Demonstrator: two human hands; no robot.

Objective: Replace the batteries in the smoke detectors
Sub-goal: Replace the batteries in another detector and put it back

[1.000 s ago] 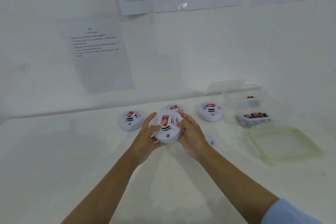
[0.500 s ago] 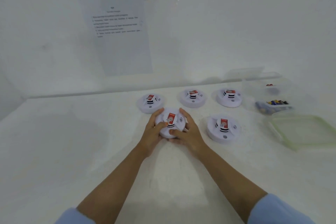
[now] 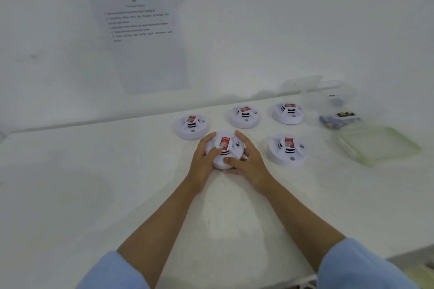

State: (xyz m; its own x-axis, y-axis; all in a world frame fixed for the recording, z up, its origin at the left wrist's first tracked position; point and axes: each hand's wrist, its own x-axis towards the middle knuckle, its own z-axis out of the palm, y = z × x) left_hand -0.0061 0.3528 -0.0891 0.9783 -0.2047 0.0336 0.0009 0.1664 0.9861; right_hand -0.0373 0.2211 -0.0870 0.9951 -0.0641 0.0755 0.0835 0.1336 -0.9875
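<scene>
a: what else lies on the desk [image 3: 94,183]?
b: four spare smoke detectors, each with a red label on top. three stand in a row toward the wall: the left detector [image 3: 192,126], the middle detector [image 3: 244,117] and the far right detector [image 3: 288,114]. the fourth detector [image 3: 287,150] stands nearer, by itself.

a: and at the right end?
b: a clear box [image 3: 352,122] with batteries [image 3: 345,114] in it, blurred. a second clear box [image 3: 338,88] stands behind it by the wall, and a green-rimmed lid [image 3: 378,145] lies flat just in front of them.

a: what crowds the hands?
b: the left detector sits just beyond the left hand [image 3: 204,159], and the fourth detector is near the right hand [image 3: 249,162] but apart from it.

a: what do they hold?
b: both curl round the held detector [image 3: 224,148], one on each side, thumbs on its top face. it is mid-desk, in front of the row — whether it rests on the desk i cannot tell.

a: the room?
b: a white desk against a white wall. a printed sheet [image 3: 141,37] hangs there, too blurred to read. light blue sleeves [image 3: 361,265] show at the bottom edge.
</scene>
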